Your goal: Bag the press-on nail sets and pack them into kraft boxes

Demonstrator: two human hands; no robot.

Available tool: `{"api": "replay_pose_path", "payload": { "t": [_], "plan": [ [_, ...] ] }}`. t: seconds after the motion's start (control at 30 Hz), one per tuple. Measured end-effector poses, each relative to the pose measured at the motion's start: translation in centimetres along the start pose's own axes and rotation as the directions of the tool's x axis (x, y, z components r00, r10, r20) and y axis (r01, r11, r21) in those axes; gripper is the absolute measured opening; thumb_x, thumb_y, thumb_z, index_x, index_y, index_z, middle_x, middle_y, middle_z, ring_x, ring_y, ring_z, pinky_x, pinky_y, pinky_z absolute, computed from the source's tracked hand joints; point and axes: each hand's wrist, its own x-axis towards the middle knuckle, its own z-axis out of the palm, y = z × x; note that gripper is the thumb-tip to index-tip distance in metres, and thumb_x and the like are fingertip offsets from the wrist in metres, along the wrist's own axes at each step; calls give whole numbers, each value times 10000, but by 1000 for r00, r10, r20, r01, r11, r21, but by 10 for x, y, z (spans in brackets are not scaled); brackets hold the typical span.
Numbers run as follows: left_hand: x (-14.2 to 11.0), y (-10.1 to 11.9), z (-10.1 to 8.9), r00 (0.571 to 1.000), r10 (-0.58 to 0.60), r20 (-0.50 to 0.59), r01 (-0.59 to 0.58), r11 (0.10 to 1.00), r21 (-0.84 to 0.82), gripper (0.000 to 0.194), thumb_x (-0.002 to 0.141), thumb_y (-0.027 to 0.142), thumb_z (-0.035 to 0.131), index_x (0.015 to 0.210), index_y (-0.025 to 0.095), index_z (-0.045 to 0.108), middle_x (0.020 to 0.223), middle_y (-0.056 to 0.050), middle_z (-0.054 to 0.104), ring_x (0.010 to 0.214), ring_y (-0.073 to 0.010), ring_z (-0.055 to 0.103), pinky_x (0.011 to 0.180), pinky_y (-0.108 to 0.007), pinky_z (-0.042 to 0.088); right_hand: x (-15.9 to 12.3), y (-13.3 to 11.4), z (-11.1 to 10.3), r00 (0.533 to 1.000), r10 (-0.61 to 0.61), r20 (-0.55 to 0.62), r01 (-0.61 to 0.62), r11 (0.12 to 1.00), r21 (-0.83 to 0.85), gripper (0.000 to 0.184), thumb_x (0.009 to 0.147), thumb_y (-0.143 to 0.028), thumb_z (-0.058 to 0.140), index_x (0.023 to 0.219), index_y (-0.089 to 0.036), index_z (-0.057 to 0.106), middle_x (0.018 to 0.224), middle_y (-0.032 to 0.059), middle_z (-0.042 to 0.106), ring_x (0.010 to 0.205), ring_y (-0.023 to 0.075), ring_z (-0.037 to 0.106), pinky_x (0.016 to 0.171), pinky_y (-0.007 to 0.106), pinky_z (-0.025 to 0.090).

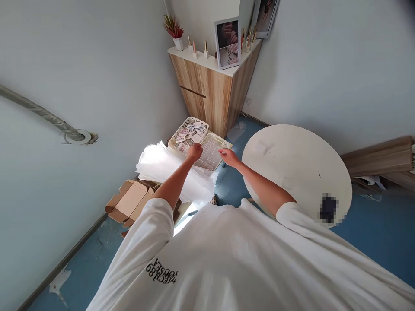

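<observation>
My left hand [195, 152] is closed, its fingers curled over the left side of a white plastic basket [223, 141] lined with clear, glossy plastic pieces [210, 150]. Across from it, my right hand [229, 157] pinches thumb and fingers together by the basket's right rim. Whatever either hand grips is too small or too transparent to make out. Just behind and left stands a second basket [192, 119], full of small printed packets [191, 133]. A fanned stack of thin white sheets [175, 170] lies below my left hand.
An opened cardboard box [131, 200] sits at the lower left. The round white table [292, 160] is to the right, with a pixelated dark object on it. Behind the baskets rises a wooden cabinet [210, 93] bearing bottles, a potted plant [177, 43] and a picture frame [228, 43].
</observation>
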Motion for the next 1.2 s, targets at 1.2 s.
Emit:
{"api": "replay_pose_path", "payload": {
  "t": [1.2],
  "plan": [
    [80,-47,-38,994,-13,-110,23,996,85,271,906,149,607,1141,230,715,1088,-106,772,1027,-288,695,886,-375,493,63,-32,77,998,62,7,-62,978,199,206,934,-155,643,1075,-202,787,1149,52,797,960,172,728,1006,345,558]
  ]
}}
